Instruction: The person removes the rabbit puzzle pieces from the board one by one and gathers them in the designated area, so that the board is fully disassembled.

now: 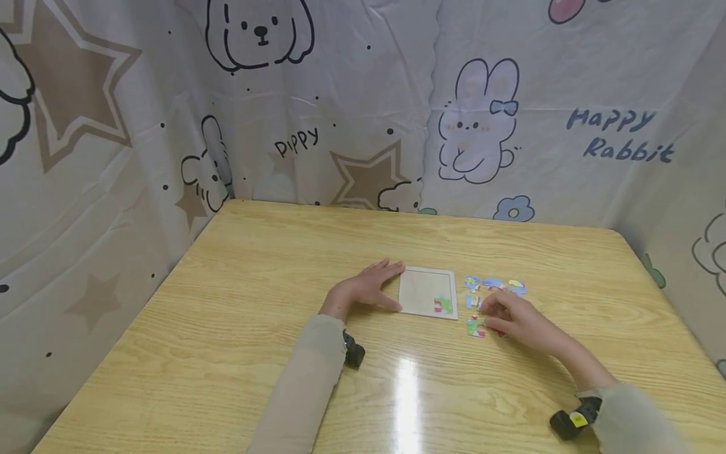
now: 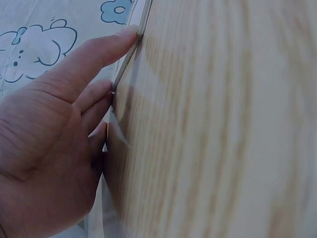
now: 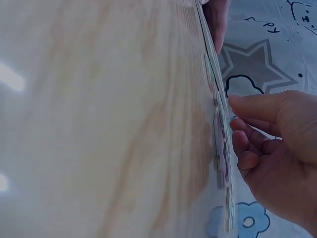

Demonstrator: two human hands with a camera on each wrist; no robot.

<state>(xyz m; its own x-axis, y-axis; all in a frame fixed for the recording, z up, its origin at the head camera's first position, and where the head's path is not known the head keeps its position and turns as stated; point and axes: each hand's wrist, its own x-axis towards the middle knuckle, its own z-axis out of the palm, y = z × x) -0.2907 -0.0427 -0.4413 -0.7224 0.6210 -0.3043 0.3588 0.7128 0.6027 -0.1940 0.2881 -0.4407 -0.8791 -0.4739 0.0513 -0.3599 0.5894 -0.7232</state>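
Note:
A shallow square puzzle tray (image 1: 424,284) lies on the table, with one green and pink puzzle piece (image 1: 444,305) in its near right corner. My left hand (image 1: 371,287) rests at the tray's left edge, fingers at the far corner and thumb at the near one. In the left wrist view, the thumb (image 2: 116,47) meets the thin edge of the tray. To the right of the tray, my right hand (image 1: 516,318) hovers low over loose puzzle pieces (image 1: 475,327) and hides some of them. Its thumb (image 3: 252,106) and bent fingers stand apart in the right wrist view, nothing showing between them.
More loose pieces, such as a blue one (image 1: 472,282) and a blue and yellow one (image 1: 517,287), lie in rows right of the tray. Printed cloth (image 1: 351,113) hangs behind and beside the wooden table (image 1: 227,328).

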